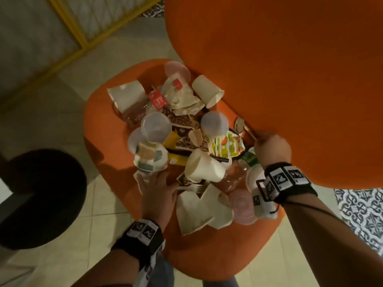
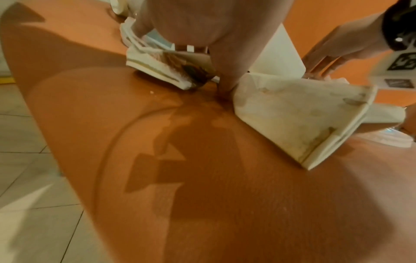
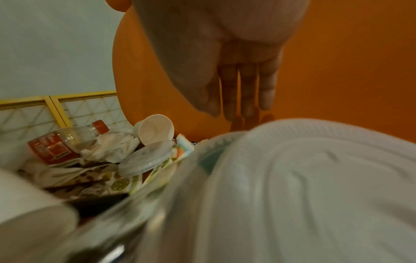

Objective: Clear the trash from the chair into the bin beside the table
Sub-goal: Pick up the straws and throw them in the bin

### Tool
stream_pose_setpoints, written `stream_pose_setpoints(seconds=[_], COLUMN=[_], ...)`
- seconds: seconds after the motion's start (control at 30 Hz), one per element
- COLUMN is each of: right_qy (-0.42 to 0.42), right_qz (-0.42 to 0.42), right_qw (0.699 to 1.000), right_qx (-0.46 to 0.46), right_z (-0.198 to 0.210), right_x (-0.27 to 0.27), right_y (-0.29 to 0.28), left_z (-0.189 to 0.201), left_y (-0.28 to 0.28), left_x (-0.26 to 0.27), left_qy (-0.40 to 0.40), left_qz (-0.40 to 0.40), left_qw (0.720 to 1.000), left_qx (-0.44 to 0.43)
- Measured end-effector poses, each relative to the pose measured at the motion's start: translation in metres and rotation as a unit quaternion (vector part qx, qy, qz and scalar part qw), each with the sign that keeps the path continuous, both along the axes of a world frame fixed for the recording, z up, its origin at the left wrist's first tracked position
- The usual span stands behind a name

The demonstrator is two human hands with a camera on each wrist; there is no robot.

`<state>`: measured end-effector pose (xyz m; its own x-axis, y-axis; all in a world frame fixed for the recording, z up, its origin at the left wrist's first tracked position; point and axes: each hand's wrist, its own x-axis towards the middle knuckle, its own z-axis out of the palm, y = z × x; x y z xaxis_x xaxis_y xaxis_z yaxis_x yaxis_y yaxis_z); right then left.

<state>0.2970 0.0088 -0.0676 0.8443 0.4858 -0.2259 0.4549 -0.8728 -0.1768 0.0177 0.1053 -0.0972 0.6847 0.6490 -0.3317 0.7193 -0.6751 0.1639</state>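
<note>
The orange chair [image 1: 107,141] has its seat piled with trash: paper cups [image 1: 204,168], clear lids [image 1: 155,126], a fruit-print wrapper [image 1: 226,146], a red-label bottle [image 1: 157,99], flattened paper cartons [image 1: 196,208] and a white fork [image 1: 192,188]. My left hand [image 1: 155,183] reaches into the front of the pile. Its fingers lie over a flattened carton [image 2: 171,67], and the thumb [image 2: 225,74] points down onto the seat [image 2: 202,178]. My right hand [image 1: 269,146] hangs at the right by the chair back. Its fingers [image 3: 247,92] are straight and hold nothing.
A dark round object [image 1: 41,197] stands on the tiled floor left of the chair. The tall orange chair back [image 1: 279,69] rises close behind the right hand. A yellow-framed panel [image 1: 68,32] runs along the far left. A white ribbed lid [image 3: 315,178] fills the right wrist view's foreground.
</note>
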Motion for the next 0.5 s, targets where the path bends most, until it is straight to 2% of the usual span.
stream_pose_setpoints(seconds=[0.1, 0.23, 0.3, 0.4, 0.5], right_qy=[0.033, 0.029, 0.028, 0.035, 0.053], right_qz=[0.009, 0.073, 0.110, 0.129, 0.123], right_qw=[0.995, 0.986, 0.981, 0.979, 0.981], right_qx=[-0.095, -0.144, -0.159, -0.157, -0.141], right_z=[-0.002, -0.004, -0.003, -0.003, -0.002], right_x=[0.019, 0.021, 0.021, 0.020, 0.020], right_y=[0.012, 0.026, 0.032, 0.036, 0.035], left_z=[0.002, 0.014, 0.025, 0.041, 0.055], left_y=[0.004, 0.005, 0.008, 0.014, 0.022], left_x=[0.011, 0.028, 0.036, 0.042, 0.040], left_qy=[-0.019, -0.045, -0.050, -0.032, -0.088], left_qz=[0.014, 0.065, 0.083, 0.067, 0.104], left_qw=[1.000, 0.997, 0.995, 0.997, 0.990], left_qx=[0.011, 0.003, -0.011, -0.018, -0.046])
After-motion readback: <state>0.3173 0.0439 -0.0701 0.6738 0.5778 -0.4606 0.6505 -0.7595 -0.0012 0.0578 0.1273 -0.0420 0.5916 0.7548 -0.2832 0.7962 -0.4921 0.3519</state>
